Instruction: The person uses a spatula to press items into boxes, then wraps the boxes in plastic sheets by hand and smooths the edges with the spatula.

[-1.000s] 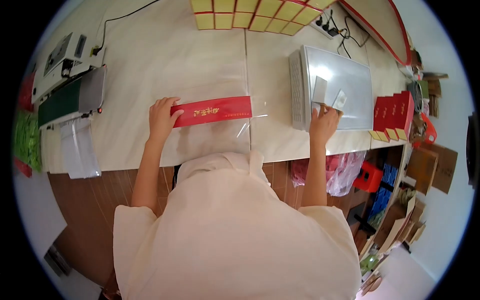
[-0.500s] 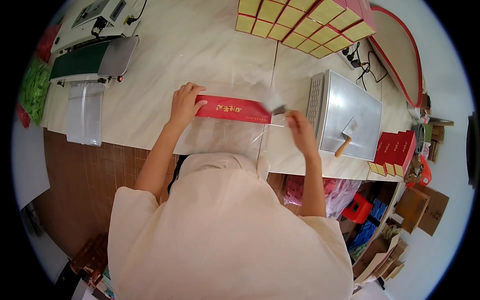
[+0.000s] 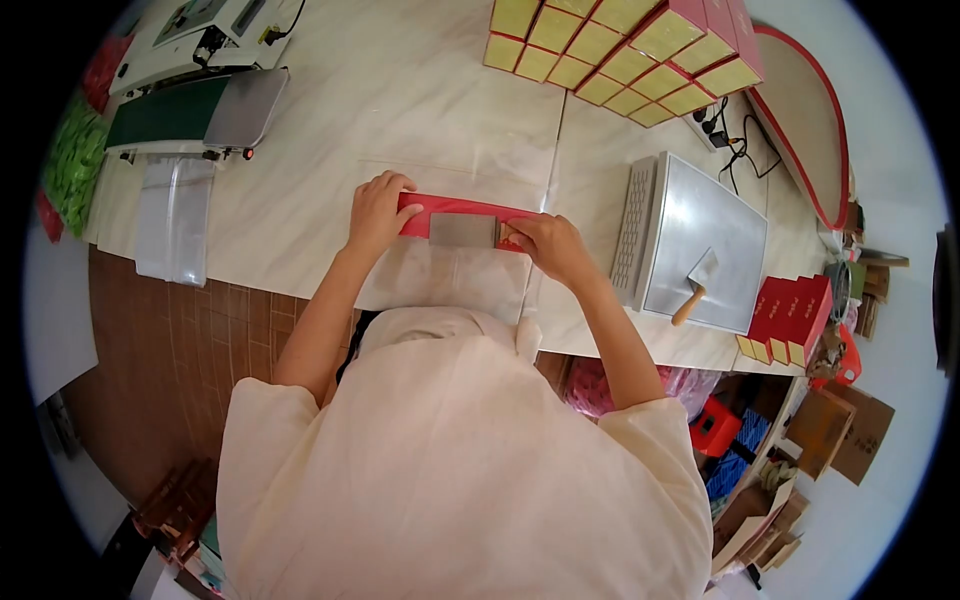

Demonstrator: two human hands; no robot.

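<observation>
1. A slim red box [image 3: 415, 215] lies lengthwise near the table's [image 3: 350, 110] front edge, about midway along it, with clear film [image 3: 455, 272] spread around it.
2. The left hand [image 3: 376, 215] grasps the box's left end, thumb on top.
3. The right hand [image 3: 553, 245], at the opposite end, grips a broad metal scraper [image 3: 463, 230], its blade laid over the box's top.
4. To the right, near the front edge, sits a metal-topped appliance [image 3: 725, 220]; a small wooden-handled scraper [image 3: 703, 270] rests on it.
5. Beyond the appliance, red boxes [image 3: 795, 305] line up by the table's front right corner.
6. Farther from the front edge, a stack of red-and-yellow boxes [image 3: 620, 65] stands near a power strip [image 3: 704, 128].
7. At the table's left, clear plastic sheeting [image 3: 172, 220] hangs over the front edge below a machine with a green bed [image 3: 165, 112].
</observation>
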